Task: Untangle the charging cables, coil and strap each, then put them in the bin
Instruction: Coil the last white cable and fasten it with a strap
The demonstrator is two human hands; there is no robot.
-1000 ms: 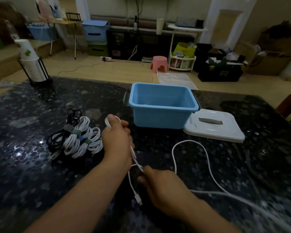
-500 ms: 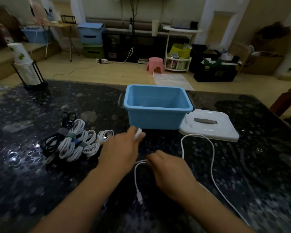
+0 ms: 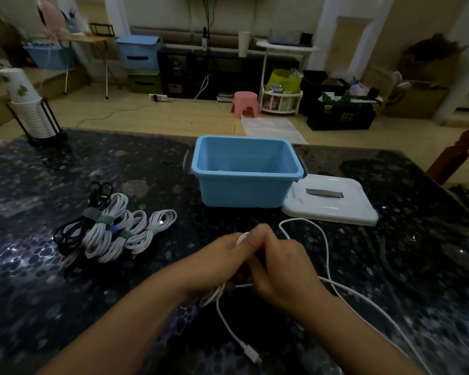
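Step in hand: the left hand (image 3: 222, 262) is gripping the started loops of the white charging cable (image 3: 324, 255), fingers curled round them; the right hand (image 3: 279, 269) is pinching the strand beside it.
Doing it well: I judge keeping loops even and feeding slack from 3 o'clock is helping.
Loose end: the connector (image 3: 252, 357) is dangling at 6 o'clock.
Bin: the blue bin (image 3: 244, 190) is sitting at 12 o'clock, its white lid (image 3: 333, 209) beside it.
Strapped coils (image 3: 114, 234): lying at 9 o'clock.
Surface: the dark speckled desk (image 3: 52, 293) is catching glare.
Room: a cup stack (image 3: 27, 104) is standing at 10 o'clock; a pink stool (image 3: 244, 102) is on the floor beyond.
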